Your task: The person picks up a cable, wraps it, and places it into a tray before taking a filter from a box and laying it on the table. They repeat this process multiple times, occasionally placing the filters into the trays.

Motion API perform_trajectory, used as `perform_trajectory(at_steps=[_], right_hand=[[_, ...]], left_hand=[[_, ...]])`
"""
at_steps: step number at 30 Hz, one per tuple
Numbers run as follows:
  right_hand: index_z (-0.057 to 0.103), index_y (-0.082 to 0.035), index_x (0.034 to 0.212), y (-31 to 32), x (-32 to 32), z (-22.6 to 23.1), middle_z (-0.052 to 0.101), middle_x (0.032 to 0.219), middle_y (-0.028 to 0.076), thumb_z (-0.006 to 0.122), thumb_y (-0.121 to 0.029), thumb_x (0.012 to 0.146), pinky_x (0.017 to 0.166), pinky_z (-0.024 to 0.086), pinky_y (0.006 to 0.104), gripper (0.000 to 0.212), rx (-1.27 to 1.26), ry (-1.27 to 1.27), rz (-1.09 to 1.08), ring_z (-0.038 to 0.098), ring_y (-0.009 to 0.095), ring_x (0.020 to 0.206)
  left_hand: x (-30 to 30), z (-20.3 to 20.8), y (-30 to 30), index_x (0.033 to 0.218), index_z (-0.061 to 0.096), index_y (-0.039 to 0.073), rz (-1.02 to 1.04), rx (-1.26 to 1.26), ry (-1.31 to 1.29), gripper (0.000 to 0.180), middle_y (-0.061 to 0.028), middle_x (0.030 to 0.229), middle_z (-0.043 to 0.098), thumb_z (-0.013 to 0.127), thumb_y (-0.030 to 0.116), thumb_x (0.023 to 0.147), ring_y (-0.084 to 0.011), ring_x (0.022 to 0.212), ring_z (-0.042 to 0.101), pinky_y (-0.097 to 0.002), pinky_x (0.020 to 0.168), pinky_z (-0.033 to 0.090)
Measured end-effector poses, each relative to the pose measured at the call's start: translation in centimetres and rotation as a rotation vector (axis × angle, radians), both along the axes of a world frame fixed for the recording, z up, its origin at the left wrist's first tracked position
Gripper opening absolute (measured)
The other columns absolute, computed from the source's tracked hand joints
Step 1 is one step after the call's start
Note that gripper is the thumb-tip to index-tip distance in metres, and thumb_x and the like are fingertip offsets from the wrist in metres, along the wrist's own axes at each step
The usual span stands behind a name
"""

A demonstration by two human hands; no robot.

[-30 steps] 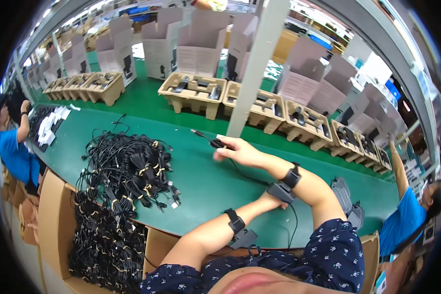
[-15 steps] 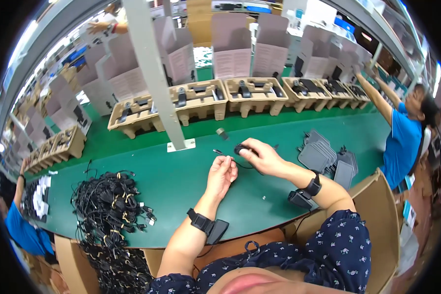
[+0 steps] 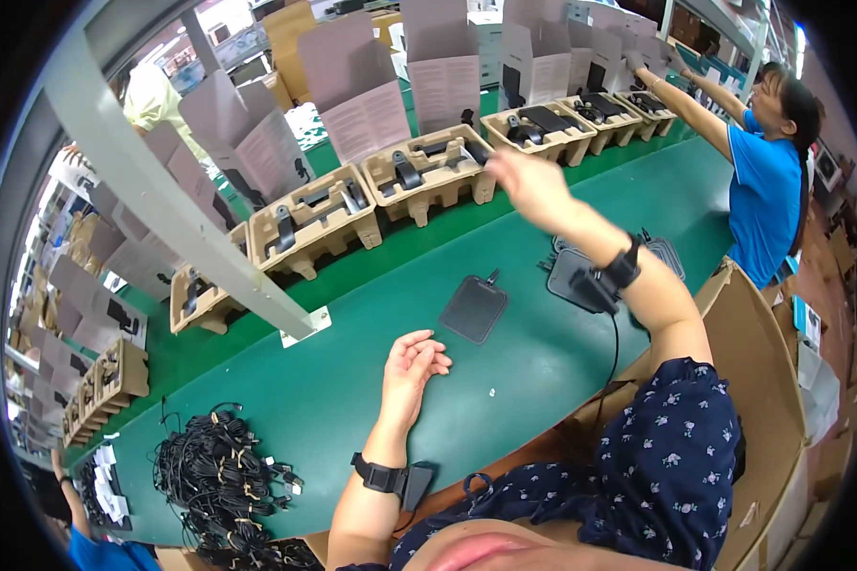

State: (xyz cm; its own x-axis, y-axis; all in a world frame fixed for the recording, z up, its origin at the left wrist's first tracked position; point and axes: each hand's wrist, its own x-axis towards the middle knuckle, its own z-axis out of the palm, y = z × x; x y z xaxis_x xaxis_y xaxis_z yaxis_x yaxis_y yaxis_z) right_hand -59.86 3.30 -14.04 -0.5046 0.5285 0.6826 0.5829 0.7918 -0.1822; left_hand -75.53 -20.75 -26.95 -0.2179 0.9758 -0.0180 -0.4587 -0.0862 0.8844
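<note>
My right hand reaches over the right end of a brown moulded tray. Its fingers are blurred beside a dark part at the tray's end, and whether they hold anything cannot be made out. Over the green table my left hand hovers palm up, fingers loosely curled and slightly apart, nothing in them. Just beyond it lies a flat dark grey pad with a short connector at its far corner. Several similar grey pads lie to the right, partly hidden behind my right forearm.
A heap of black cables bundled with ties sits at the left. A grey metal post rises from the table. More trays and upright printed lids line the far side. A co-worker in blue reaches across at right; a cardboard box stands nearby.
My right hand has moved from the table up to the tray; the black cable it held is no longer visible in it. My left hand has let go of the cable end. The view has turned right.
</note>
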Motion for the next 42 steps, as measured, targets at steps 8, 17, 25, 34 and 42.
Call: perform_trajectory(at_steps=[8, 17, 25, 34, 42], right_hand=[[0.062, -0.007, 0.09, 13.5, 0.3, 4.8, 0.064, 0.085, 0.014, 0.05, -0.03, 0.085, 0.068, 0.048, 0.0409, 0.027, -0.014, -0.367, -0.414, 0.062, 0.029, 0.083], [0.058, -0.005, 0.092, 21.1, -5.0, -0.4, 0.064, 0.09, 0.017, 0.046, -0.018, 0.082, 0.068, 0.05, 0.043, 0.021, -0.035, -0.316, -0.474, 0.063, 0.032, 0.083], [0.042, -0.003, 0.101, 23.6, -5.2, -4.5, 0.059, 0.091, 0.026, 0.045, -0.029, 0.088, 0.078, 0.042, 0.0484, 0.029, -0.251, -0.026, -0.285, 0.057, 0.04, 0.089], [0.06, -0.002, 0.094, 21.3, -4.7, -3.7, 0.06, 0.099, 0.018, 0.046, -0.014, 0.081, 0.079, 0.046, 0.0434, 0.022, 0.047, -0.328, -0.489, 0.056, 0.035, 0.095], [0.059, -0.004, 0.097, 23.6, -5.4, -3.0, 0.059, 0.099, 0.022, 0.048, -0.014, 0.08, 0.081, 0.046, 0.0435, 0.023, -0.239, -0.336, -0.377, 0.056, 0.037, 0.096]], left_hand=[[-1.6, 0.0, 0.0, 0.111, 0.043, 0.0, -0.049, -0.047, 0.003, 0.023, -0.0115, 0.095, 0.055, 0.047, 0.004, 0.088, -0.0187, 0.08, 0.058, -0.029, 0.071, 0.049], [-2.2, 0.8, -0.4, 0.112, 0.044, 0.001, -0.12, -0.072, -0.025, 0.025, -0.012, 0.097, 0.055, 0.048, 0.004, 0.088, -0.0198, 0.081, 0.058, -0.0294, 0.072, 0.049], [-3.2, 0.7, -0.6, 0.112, 0.045, 0.002, -0.14, -0.062, -0.057, 0.024, -0.0118, 0.098, 0.056, 0.048, 0.005, 0.088, -0.0195, 0.083, 0.058, -0.0294, 0.073, 0.049], [-3.9, 0.7, -1.3, 0.111, 0.045, 0.001, -0.135, -0.084, -0.088, 0.024, -0.0117, 0.098, 0.056, 0.048, 0.005, 0.088, -0.0192, 0.083, 0.058, -0.0289, 0.073, 0.048], [-5.0, 0.4, -2.1, 0.112, 0.045, 0.002, -0.132, -0.111, -0.092, 0.024, -0.0118, 0.098, 0.055, 0.047, 0.004, 0.088, -0.0193, 0.083, 0.058, -0.0291, 0.072, 0.049]])
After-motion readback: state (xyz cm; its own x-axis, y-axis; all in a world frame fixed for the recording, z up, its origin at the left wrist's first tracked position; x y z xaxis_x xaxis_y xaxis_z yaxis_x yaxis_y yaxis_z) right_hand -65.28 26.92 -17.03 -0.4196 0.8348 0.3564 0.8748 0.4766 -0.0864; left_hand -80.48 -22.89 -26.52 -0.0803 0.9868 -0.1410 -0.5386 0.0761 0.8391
